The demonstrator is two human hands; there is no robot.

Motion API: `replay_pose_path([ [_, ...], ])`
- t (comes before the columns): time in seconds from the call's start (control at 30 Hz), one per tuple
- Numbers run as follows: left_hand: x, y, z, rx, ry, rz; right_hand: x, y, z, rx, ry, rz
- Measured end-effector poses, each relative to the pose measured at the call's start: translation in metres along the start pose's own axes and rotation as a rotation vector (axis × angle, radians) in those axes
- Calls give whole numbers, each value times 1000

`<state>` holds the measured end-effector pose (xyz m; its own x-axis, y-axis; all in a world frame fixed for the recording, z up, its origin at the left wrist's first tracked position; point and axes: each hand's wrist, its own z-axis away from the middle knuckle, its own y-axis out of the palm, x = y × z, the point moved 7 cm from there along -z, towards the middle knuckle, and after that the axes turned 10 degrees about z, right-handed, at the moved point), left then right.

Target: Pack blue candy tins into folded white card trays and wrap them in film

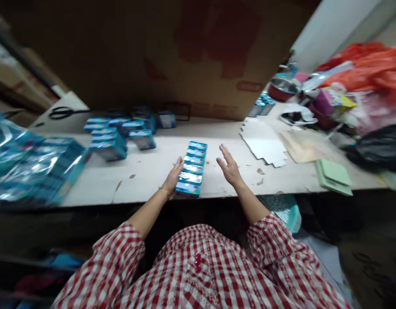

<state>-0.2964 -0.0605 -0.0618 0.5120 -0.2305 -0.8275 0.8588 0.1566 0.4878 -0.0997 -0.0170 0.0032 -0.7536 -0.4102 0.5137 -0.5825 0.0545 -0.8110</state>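
A row of several small blue boxes stands on the white table in front of me, packed side by side and running away from the near edge. Along the row's left side lies my left hand, its fingers stretched out and seemingly touching the boxes. My right hand is held apart to the right of the row, fingers spread, with nothing in it. Farther left, more blue boxes sit in loose groups. Wrapped packs of blue boxes in shiny clear film lie at the far left.
A big cardboard box towers at the table's back. Black scissors lie at the back left. To the right are white cut sheets, green pads, a red pot and orange plastic bags.
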Motion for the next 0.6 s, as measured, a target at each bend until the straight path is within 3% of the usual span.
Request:
replay_pose_path([
  [0.1,18,27,14,35,-152,138,-112,-58,46,-247,275,-18],
  [0.2,27,41,25,-42,-121,140,-223,-129,102,-512,650,173],
  [0.27,32,43,29,-107,-115,94,-275,-170,123,-600,788,307],
  [0.33,35,42,29,-169,-139,37,-316,-201,124,-621,834,367],
  [0.43,32,35,24,-225,-161,-38,-365,-229,106,-614,866,399],
  [0.6,-5,5,6,-491,17,-64,-426,-236,74,-520,897,458],
])
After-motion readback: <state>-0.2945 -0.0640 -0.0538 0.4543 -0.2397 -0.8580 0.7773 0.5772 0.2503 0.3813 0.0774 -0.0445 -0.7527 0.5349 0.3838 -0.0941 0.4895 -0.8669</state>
